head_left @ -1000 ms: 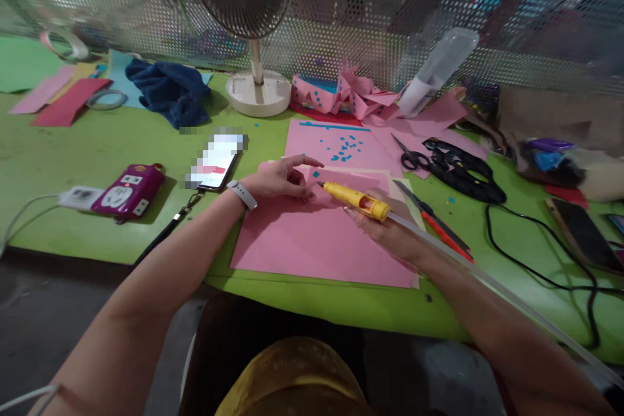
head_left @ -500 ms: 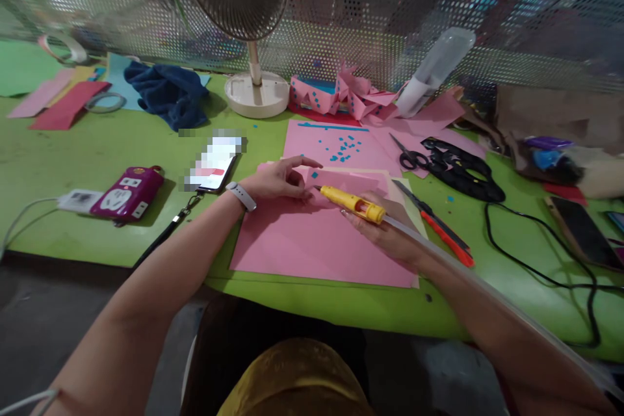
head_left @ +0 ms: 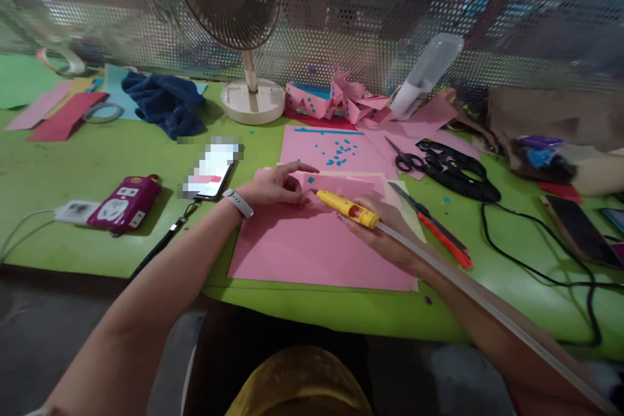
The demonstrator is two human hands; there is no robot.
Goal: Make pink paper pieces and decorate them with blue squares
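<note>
View tipped slightly up; yellow glue gun (head_left: 346,207) still in right hand (head_left: 394,222)

Between my left hand (head_left: 283,187) and the near edge of the table (head_left: 312,309), I can pass low over bare pink paper (head_left: 316,250). Ahead, the small blue pieces (head_left: 336,161) lie flat and a hand could go above them, but behind them the fan (head_left: 251,104) and the folded pink sheet (head_left: 348,101) block the way. On the right I have less room: the glue gun (head_left: 341,205) in my right hand (head_left: 377,224) has a long stick (head_left: 431,260) running along the forearm (head_left: 468,318), and beyond lie the cutter (head_left: 444,237) and the black cable (head_left: 531,266). Leftward, the phone (head_left: 212,169) lies near my wristband (head_left: 238,203).
</note>
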